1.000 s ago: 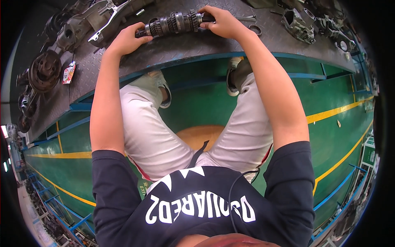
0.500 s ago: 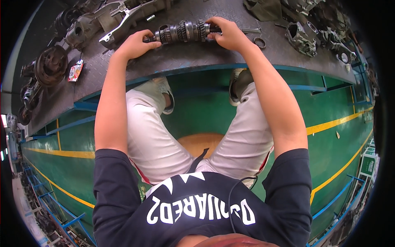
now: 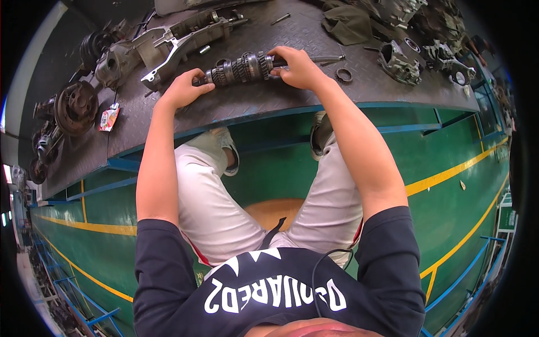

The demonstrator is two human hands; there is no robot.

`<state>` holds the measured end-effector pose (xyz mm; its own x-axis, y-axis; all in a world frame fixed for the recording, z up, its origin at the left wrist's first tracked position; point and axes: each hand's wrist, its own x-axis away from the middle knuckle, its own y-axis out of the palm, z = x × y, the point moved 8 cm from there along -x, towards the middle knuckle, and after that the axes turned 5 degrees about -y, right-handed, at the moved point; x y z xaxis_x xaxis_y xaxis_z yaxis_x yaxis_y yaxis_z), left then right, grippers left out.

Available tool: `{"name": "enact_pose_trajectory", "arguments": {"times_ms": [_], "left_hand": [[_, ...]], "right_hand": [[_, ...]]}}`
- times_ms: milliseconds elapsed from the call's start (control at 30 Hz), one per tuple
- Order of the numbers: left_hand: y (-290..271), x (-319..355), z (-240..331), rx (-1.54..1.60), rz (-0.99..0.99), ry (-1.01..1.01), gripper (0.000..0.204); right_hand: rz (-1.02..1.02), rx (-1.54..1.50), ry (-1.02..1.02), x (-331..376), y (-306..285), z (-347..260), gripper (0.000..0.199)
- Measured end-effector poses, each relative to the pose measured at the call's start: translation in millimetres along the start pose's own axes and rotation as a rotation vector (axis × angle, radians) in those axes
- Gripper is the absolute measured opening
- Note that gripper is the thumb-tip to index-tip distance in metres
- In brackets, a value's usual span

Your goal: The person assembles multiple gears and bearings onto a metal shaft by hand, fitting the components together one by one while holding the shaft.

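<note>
A gear shaft (image 3: 238,69), a dark metal shaft carrying several toothed gears, lies crosswise at the near side of the metal workbench (image 3: 168,121). Its left end is gripped by my left hand (image 3: 185,89), thumb on the near side. Around the right end close the fingers and thumb of my right hand (image 3: 297,68). The shaft slants, its right end farther from me than its left. Whether it rests on the bench or is slightly raised, I cannot tell. Just right of my right hand lies a metal ring (image 3: 343,74).
Behind my left hand stands an opened gearbox housing (image 3: 163,53), with a small metal cylinder (image 3: 205,49) beside it. A rusty brake drum (image 3: 76,109) and a small packet (image 3: 109,118) are farther left. Right lie metal housings (image 3: 400,63) and a dark cloth (image 3: 348,25).
The whole view has shifted, so the bench sits lower in the picture. The gear shaft, still between both hands, has come slightly nearer to me, its left end a little more.
</note>
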<state>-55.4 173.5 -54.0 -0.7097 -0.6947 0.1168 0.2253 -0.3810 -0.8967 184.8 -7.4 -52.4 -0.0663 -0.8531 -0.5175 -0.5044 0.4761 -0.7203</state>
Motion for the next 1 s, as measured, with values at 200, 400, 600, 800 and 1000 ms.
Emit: {"name": "enact_pose_trajectory", "arguments": {"times_ms": [200,400,600,800,1000], "left_hand": [[-1,8,12,0.023,0.027,0.062,0.052],[-1,13,22,0.060,0.042,0.121,0.044],[0,12,27,0.061,0.058,0.135,0.044],[-1,10,24,0.041,0.011,0.077,0.052],[-3,13,34,0.083,0.075,0.122,0.065]], "right_hand": [[-0.037,-0.125,0.088,3,1,6,0.046],[-0.054,-0.154,0.112,3,-1,11,0.047],[-0.086,-0.146,0.143,5,-2,16,0.049],[-0.065,-0.084,0.086,6,-3,10,0.050],[-0.050,0.001,0.020,5,-4,8,0.052]]}}
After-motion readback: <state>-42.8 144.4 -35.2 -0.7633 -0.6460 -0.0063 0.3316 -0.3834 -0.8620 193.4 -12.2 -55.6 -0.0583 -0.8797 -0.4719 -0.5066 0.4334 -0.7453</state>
